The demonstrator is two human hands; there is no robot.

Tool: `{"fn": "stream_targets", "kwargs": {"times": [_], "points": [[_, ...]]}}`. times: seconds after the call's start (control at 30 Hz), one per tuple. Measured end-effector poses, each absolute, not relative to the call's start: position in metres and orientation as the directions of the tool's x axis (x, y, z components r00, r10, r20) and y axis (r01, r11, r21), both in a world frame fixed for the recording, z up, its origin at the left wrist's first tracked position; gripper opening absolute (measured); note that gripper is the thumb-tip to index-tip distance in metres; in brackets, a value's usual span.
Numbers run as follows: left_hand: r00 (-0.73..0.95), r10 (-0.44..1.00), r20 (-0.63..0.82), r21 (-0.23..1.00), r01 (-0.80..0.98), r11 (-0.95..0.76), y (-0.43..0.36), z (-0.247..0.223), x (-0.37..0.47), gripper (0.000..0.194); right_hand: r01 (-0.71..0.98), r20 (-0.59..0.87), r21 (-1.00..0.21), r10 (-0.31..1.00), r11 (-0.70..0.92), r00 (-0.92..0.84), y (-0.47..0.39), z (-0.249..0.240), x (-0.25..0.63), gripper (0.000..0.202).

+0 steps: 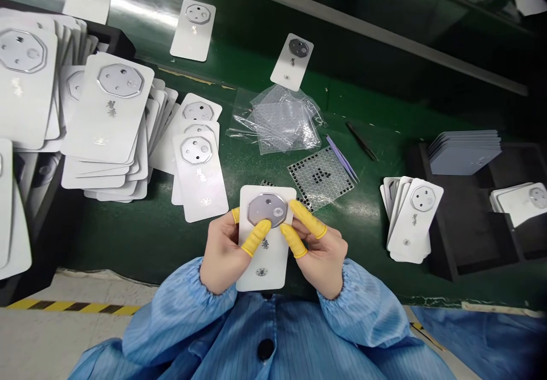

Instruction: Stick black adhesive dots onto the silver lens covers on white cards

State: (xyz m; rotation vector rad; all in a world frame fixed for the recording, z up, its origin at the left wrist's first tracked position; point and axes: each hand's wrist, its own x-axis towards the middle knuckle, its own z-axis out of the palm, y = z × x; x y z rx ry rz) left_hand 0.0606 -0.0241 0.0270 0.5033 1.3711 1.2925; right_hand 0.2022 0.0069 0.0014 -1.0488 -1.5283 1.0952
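Note:
A white phone back cover [273,263] with an eight-sided, silver-rimmed camera panel is held upright in front of my body. My left hand [226,252] grips its left side, with a yellow-capped thumb on the lower edge of the camera panel. On the other side my right hand [320,254] holds it, thumb and index finger in yellow finger cots near the panel's right edge. Just beyond lies a clear sheet [322,178] dotted with small black parts. Purple tweezers [342,159] rest across that sheet's right edge.
Stacked white covers [106,118] and a black bin [43,220] fill the left. Clear plastic bags [284,121] lie mid-table, with black tweezers [361,141] to their right. At right, more covers [412,220] sit beside a black divided tray [470,249] holding grey panels [465,155].

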Motion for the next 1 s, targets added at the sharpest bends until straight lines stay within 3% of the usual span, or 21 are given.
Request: {"fn": "stream_targets", "kwargs": {"times": [0.17, 0.37, 0.6, 0.83, 1.0], "points": [[-0.119, 0.886, -0.448, 0.827, -0.432, 0.36, -0.02, 0.032, 0.046, 0.016, 0.078, 0.292, -0.946, 0.93, 0.315, -0.225, 0.008, 0.009, 0.202, 0.043], [-0.09, 0.912, -0.401, 0.87, -0.348, 0.348, -0.02, 0.042, 0.038, 0.011, 0.094, 0.398, -0.896, 0.88, 0.433, -0.259, 0.004, 0.013, 0.202, 0.052], [-0.03, 0.892, -0.451, 0.849, -0.323, 0.418, -0.016, 0.041, 0.032, 0.013, 0.098, 0.347, -0.921, 0.907, 0.378, -0.239, 0.001, 0.013, 0.201, 0.046], [0.031, 0.86, -0.51, 0.772, -0.425, 0.473, -0.015, 0.031, 0.032, 0.03, -0.098, 0.112, -0.991, 0.976, 0.094, -0.188, 0.007, 0.009, 0.192, 0.039], [-0.093, 0.886, -0.454, 0.833, -0.396, 0.385, -0.016, 0.036, 0.032, 0.028, -0.014, 0.19, -0.982, 0.972, 0.19, -0.138, 0.002, 0.007, 0.189, 0.04]]}}
